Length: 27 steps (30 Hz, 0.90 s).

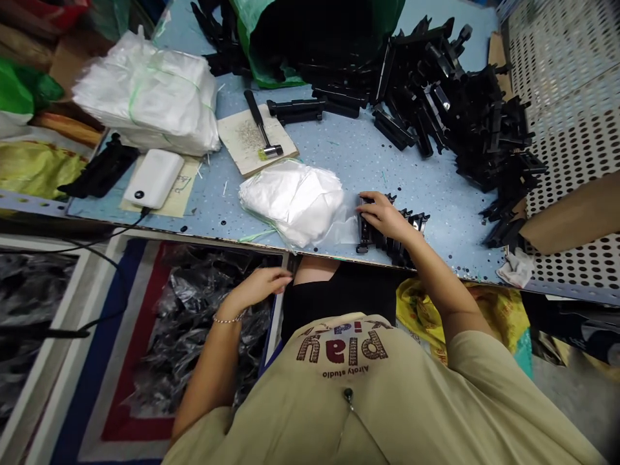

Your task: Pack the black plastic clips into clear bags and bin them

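Note:
My right hand [383, 214] lies over the left end of a short row of black plastic parts [394, 245] at the table's front edge, its fingers curled onto the nearest part. Just left of it, a thin clear bag [343, 223] spreads from a stack of white plastic bags [295, 197]. Below the table edge, my left hand [264, 284] hangs above a bin of clear-bagged black items [198, 323]. Its fingers are extended, with nothing seen in them.
A hammer [261, 126] rests on a wooden board [237, 142]. Behind are a green bag [252, 39] and a large heap of black parts [455, 97]. At left are a tied bag bundle [150, 97] and a cabled white device [154, 177]. A perforated panel [571, 129] borders the right.

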{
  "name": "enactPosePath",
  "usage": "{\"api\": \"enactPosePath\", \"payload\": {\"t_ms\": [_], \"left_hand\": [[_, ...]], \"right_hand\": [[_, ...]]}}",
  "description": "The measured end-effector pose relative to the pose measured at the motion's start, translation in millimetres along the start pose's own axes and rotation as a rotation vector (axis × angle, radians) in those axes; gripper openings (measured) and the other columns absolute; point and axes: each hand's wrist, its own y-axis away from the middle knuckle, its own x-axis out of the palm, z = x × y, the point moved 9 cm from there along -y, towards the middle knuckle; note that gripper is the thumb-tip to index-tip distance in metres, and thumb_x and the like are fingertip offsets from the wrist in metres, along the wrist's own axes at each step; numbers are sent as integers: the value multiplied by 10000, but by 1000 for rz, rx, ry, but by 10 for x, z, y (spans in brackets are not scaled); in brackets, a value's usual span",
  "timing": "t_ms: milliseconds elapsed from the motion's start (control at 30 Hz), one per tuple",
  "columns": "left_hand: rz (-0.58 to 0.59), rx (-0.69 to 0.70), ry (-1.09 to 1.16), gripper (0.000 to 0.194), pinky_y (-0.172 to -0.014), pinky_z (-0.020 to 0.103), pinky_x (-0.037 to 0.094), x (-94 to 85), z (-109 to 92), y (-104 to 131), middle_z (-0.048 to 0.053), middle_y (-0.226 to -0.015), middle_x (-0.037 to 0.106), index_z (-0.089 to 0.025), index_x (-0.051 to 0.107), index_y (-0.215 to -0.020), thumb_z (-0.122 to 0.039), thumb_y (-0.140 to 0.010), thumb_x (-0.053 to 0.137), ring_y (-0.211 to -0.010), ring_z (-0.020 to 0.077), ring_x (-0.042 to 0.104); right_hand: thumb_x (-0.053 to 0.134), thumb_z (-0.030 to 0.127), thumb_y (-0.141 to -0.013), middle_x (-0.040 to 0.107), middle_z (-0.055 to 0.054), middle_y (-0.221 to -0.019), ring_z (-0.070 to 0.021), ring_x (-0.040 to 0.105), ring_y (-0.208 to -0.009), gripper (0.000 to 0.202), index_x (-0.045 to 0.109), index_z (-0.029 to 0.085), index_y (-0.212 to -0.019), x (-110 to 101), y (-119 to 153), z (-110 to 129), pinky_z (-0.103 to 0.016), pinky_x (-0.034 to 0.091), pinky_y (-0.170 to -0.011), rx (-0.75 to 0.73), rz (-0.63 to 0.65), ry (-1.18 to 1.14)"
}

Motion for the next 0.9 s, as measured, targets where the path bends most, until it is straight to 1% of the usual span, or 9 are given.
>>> {"api": "enactPosePath", "payload": {"t_ms": [67,133,233,333,467,567,633,767,900], "left_hand": [[-111,337,37,377,-975,431,607,-79,-693,-113,92,-1131,814,-259,788,-1211,-473,-1001,560,-1033,276,769],[-359,613,-74,400,-1150,510,512,-209,-1245,-217,142,-1388,718,-235,714,-1350,-404,-1003,609,-1296,315,665],[-645,651,-305,651,-1186,628,435,-254,-1552,-539,248,-1605,508,-182,586,-1488,-394,-906,782,-1451,428,513],[-767,590,-315,648,-1137,603,479,-278,-1524,-779,274,-1587,498,-167,536,-1506,-361,-930,761,-1405,415,556],[-666,684,-162,401,-1030,439,576,-353,-1503,-787,164,-1342,693,-176,628,-1365,-124,-972,571,-1229,271,683],[-639,672,-124,304,-1022,423,577,-670,-1445,-747,84,-1163,763,-208,728,-1100,-64,-935,518,-1121,235,710],[-648,601,-129,304,-1078,455,541,-965,-1345,-787,61,-1126,784,-215,747,-1034,-47,-902,530,-1113,240,707],[-647,385,-28,456,-1030,431,545,-1480,-1063,-1002,60,-1016,797,-202,702,-1301,-62,-891,558,-1005,240,712],[-642,348,-17,463,-956,404,551,-1690,-1013,-1177,45,-893,748,-204,687,-1324,-109,-872,659,-871,233,681]], "right_hand": [[470,306,-1051,549,-185,-1515,-383,471,-1448,394,744,217,-1319,17,-56,-2,-653,401,-1210,24,-47,45],[464,334,-1061,577,-201,-1472,-386,485,-1409,410,739,195,-1330,33,-83,-12,-647,413,-1193,42,-77,81],[457,336,-1060,592,-207,-1437,-378,498,-1370,413,744,181,-1314,53,-77,-36,-626,425,-1180,51,-98,102],[473,322,-1044,589,-189,-1431,-379,494,-1361,387,743,207,-1296,59,-40,-50,-635,416,-1176,61,-125,113],[487,274,-1018,566,-200,-1447,-405,458,-1348,359,753,210,-1251,50,-9,0,-671,435,-1112,113,-159,169],[469,178,-1002,526,-176,-1514,-424,392,-1389,376,746,241,-1249,-12,-32,126,-681,441,-1052,143,-184,261],[455,139,-1009,507,-146,-1553,-413,378,-1413,411,728,264,-1289,-17,-101,279,-676,413,-1085,100,-160,299],[447,163,-1053,514,-119,-1602,-381,369,-1500,351,746,234,-1223,203,-349,707,-627,339,-1209,-141,19,246],[387,168,-1085,546,-144,-1591,-312,488,-1460,351,715,179,-1209,453,-644,965,-514,453,-1160,-228,123,135]]}}
